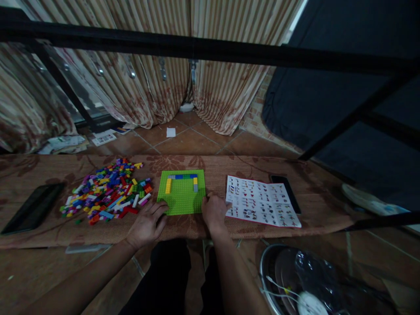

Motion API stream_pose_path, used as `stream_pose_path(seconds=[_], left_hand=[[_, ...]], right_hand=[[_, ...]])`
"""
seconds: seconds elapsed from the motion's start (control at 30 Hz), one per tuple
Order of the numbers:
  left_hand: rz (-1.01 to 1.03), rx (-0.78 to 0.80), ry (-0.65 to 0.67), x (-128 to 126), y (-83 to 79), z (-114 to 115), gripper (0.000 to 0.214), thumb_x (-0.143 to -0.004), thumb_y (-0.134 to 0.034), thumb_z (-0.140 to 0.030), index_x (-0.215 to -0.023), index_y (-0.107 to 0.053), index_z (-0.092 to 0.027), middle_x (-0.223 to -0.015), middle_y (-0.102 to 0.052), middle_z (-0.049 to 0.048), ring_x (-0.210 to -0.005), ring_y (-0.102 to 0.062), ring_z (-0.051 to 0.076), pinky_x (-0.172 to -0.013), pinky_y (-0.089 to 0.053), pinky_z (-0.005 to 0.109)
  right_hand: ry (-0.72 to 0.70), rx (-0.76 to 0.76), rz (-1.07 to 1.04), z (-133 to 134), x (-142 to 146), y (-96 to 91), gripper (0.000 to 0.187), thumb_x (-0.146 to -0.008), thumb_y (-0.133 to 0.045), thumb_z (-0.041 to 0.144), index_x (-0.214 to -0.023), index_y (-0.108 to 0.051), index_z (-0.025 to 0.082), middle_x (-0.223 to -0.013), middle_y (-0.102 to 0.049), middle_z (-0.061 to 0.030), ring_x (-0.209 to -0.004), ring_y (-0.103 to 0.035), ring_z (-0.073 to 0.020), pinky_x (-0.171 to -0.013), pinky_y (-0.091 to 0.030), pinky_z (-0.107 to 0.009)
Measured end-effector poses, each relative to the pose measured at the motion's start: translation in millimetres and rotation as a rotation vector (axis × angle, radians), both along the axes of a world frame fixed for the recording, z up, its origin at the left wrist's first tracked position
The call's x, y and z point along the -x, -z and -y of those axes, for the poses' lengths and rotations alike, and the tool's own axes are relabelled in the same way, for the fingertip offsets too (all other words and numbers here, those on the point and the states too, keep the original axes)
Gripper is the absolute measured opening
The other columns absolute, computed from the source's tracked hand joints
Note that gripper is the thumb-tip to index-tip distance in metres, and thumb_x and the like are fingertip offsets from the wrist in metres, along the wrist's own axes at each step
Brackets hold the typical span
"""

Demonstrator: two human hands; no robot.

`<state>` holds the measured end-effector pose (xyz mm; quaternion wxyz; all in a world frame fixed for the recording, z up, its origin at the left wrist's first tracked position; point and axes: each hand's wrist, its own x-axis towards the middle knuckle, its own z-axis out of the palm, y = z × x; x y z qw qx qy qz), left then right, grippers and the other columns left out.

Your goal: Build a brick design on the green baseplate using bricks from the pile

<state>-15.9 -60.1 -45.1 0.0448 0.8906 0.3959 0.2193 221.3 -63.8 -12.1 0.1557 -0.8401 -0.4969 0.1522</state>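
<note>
A green baseplate (182, 197) lies flat on the cloth-covered table, with yellow, blue and grey bricks forming a short frame along its far edge. My left hand (147, 224) rests open on the cloth, fingertips touching the plate's near left corner. At the plate's near right corner my right hand (214, 212) rests, fingers curled against the edge, holding nothing I can see. A pile of coloured loose bricks (108, 192) lies to the left of the plate.
An instruction sheet (260, 201) lies right of the plate, with a dark phone (285, 189) behind it. A black tablet (31, 208) sits at the far left. A fan (311, 280) stands on the floor at lower right. Black metal bars (197, 46) cross overhead.
</note>
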Motion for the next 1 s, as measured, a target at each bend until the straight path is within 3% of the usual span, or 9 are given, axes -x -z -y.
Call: stream_pose_path(seconds=[0.37,0.73,1.0], left_hand=[[-0.011,-0.074,0.033,1.9,4.8,-4.1,0.022,-0.089,-0.05,-0.024,-0.109,-0.058,-0.019,-0.114,-0.065,0.0091,-0.107,-0.061,0.026,-0.104,-0.043,0.051],[-0.059,-0.122,0.048,3.9,5.7,-7.0,0.024,-0.09,-0.047,-0.027,-0.112,-0.056,-0.019,-0.112,-0.066,0.0092,-0.104,-0.063,0.026,-0.104,-0.042,0.052],[-0.064,-0.143,0.058,6.6,8.7,-8.2,0.025,-0.09,-0.049,-0.026,-0.113,-0.056,-0.019,-0.113,-0.066,0.0089,-0.107,-0.062,0.026,-0.105,-0.04,0.051]], right_hand=[[0.01,-0.016,-0.03,-1.5,-1.5,-0.8,0.019,-0.086,-0.054,0.021,-0.097,-0.069,0.016,-0.098,-0.072,-0.0157,-0.106,-0.062,-0.0305,-0.102,-0.027,-0.055],[0.024,-0.04,-0.02,-3.0,-0.2,6.0,0.024,-0.088,-0.049,0.019,-0.103,-0.068,0.017,-0.097,-0.073,-0.0126,-0.106,-0.062,-0.0295,-0.102,-0.028,-0.051],[0.017,-0.023,-0.019,-3.9,-0.7,2.9,0.025,-0.088,-0.049,0.019,-0.103,-0.069,0.016,-0.098,-0.072,-0.0152,-0.109,-0.06,-0.0306,-0.102,-0.027,-0.052]])
